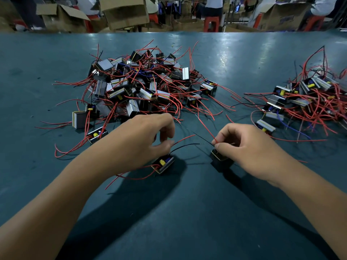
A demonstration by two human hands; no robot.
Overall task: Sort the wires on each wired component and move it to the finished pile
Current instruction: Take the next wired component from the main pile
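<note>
Two small black wired components lie on the teal table in front of me. My left hand [148, 137] hovers over the left component [164, 164], which shows a yellow part on top; its fingers are curled and pinch that component's red and black wires. My right hand [242, 145] sits on the right component [220, 158] and pinches a red wire [205, 128] between thumb and forefinger. A big tangled heap of components [142, 85] with red wires lies beyond my hands. A second pile [304, 102] lies at the far right.
The table [178, 212] is bare near me. Stray components [79, 120] and loose red wires spread left of the big heap. Beyond the table's far edge stand cardboard boxes [125, 12], red stools [211, 23] and seated people.
</note>
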